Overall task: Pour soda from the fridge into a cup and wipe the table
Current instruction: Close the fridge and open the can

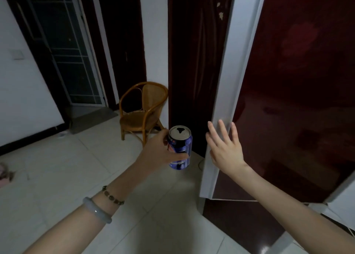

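Pale glossy floor tiles [76, 167] spread across the lower part of the view, and on the right a tall dark red glossy fridge door [297, 80] with a white side edge [226, 71] stands slanted across the frame. Just left of it is a dark brown wooden panel [194, 61], and further left a glazed door with a metal frame [71, 51] is set in a white wall. A brown rattan armchair [142, 117] stands on the tiles between them, close to the wooden panel. The person's right hand [224, 148] lies flat against the fridge door's white edge, fingers straight and spread, holding nothing. The left hand [159, 153] is curled round a blue soda can [181, 148], thumb across its front and fingers behind. The can is held nearly upright in the air above the tiles, just left of the fridge door's edge and in front of the armchair; its silver top shows a dark opening. On the left wrist sit 2 bands: a pale grey bangle [97, 210] and a dark beaded bracelet [113, 196].
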Demonstrator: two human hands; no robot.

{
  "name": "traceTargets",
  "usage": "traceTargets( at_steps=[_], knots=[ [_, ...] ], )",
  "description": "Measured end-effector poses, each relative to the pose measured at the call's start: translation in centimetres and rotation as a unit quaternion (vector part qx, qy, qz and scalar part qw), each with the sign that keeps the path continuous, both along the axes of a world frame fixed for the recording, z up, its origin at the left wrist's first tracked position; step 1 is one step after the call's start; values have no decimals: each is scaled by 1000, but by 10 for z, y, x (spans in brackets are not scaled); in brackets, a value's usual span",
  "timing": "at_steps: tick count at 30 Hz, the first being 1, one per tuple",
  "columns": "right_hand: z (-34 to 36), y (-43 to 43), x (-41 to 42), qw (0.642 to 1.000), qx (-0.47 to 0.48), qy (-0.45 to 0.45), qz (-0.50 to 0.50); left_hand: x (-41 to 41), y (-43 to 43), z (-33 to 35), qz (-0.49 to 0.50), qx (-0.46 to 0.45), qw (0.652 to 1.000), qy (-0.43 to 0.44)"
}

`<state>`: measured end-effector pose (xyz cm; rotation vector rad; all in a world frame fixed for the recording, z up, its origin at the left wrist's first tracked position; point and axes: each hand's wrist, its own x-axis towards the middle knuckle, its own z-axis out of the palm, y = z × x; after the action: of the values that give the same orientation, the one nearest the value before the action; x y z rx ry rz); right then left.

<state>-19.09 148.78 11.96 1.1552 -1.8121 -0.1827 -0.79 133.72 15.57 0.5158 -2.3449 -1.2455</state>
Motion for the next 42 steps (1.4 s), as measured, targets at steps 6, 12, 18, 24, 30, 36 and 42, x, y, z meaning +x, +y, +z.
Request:
traceTargets(
  at_steps=[6, 12, 18, 24, 30, 36, 42],
  knots=[
    [-2, -53, -56, 1000, -9, 6, -12, -79, -66, 12, -23, -2, 1000, -2],
    [1, -95, -112, 999, 16, -2, -46, -154, -118, 14, -68, 12, 997, 18],
    [5, -122, -164, 994, 55, 8, -94, -213, -154, 0, -86, 17, 996, 13],
    [2, -146, -211, 990, 48, 1, -136, -266, -186, -5, -123, -10, 992, 10],
    [-11, -162, -249, 986, 27, -11, -166, -329, -226, -2, -193, 13, 981, 4],
    [-20, -172, -274, 984, 12, 0, -180, -393, -266, -3, -275, 24, 961, -3],
    [-26, -184, -264, 970, -12, -2, -244, -439, -288, 1, -371, 24, 928, -15]
  ],
)
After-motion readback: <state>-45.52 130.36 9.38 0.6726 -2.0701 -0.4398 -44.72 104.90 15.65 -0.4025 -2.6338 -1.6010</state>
